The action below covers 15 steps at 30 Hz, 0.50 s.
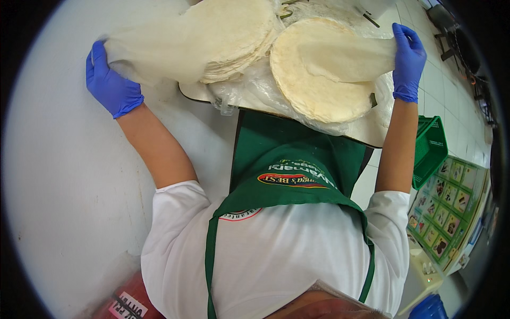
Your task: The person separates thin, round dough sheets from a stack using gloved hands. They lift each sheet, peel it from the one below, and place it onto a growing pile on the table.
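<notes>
Blue gloves cover both hands. My left hand (109, 79), raised near the white wall, grips the edge of a thin, pale round wrapper sheet (159, 52), blurred and stretching toward a tall stack of wrappers (239, 36). On the right, my right hand (408, 63) pinches another thin wrapper sheet (346, 58), whose other part lies over a second round stack (322, 103). Both stacks rest on clear plastic on a table with a dark edge.
A white wall (71, 159) stands close on the left. Right of the table are a green plastic crate (432, 147), a poster board with pictures (446, 203) and a tiled floor. Dark strips (371, 20) lie near the stacks. A red container (131, 297) sits at the lower left.
</notes>
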Motion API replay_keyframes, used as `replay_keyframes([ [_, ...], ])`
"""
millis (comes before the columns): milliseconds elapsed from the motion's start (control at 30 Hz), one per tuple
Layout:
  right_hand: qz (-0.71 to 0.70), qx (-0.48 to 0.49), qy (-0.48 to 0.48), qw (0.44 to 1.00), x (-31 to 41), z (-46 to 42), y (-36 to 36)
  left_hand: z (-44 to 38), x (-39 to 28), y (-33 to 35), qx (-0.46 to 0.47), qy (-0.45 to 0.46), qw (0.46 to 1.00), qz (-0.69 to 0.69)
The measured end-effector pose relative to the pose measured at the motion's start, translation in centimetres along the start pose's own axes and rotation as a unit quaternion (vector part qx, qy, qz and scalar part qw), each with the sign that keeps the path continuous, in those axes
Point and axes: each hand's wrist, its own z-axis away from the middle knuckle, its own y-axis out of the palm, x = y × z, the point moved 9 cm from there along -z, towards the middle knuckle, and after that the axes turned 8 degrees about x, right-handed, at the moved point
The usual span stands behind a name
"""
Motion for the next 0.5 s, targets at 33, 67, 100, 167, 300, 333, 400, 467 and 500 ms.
replay_keyframes([
  [33,0.157,0.035,-0.011,0.987,1.2,0.0,1.2,0.0,0.2,0.6,0.037,-0.028,0.999,-0.022],
  [67,0.31,0.069,-0.022,0.948,2.4,0.1,2.4,-0.1,0.5,1.4,0.073,-0.056,0.995,-0.043],
  [100,0.454,0.1,-0.035,0.885,3.4,0.3,3.8,-0.3,0.2,2.6,0.089,-0.084,0.991,-0.045],
  [167,0.533,0.111,-0.188,0.818,5.1,1.2,6.9,-0.5,-0.3,3.7,0.105,-0.142,0.983,-0.045],
  [300,0.173,0.281,-0.046,0.943,9.3,4.2,14.9,-3.0,-3.5,8.0,0.18,-0.097,0.978,0.048],
  [333,-0.002,0.365,0.029,0.931,9.6,5.5,17.5,-4.1,-4.8,8.9,0.213,-0.079,0.968,0.104],
  [400,-0.267,0.455,0.223,0.82,6.1,6.4,22.6,-6.5,-5.1,9.6,0.177,-0.04,0.976,0.119],
  [467,-0.379,0.406,0.361,0.749,7.0,7.2,25.2,-7.5,-2.4,10.8,0.218,-0.136,0.941,0.221],
  [500,-0.389,0.312,0.427,0.754,9.8,7.8,26.0,-7.8,-1.2,11.0,0.233,-0.183,0.918,0.264],
])
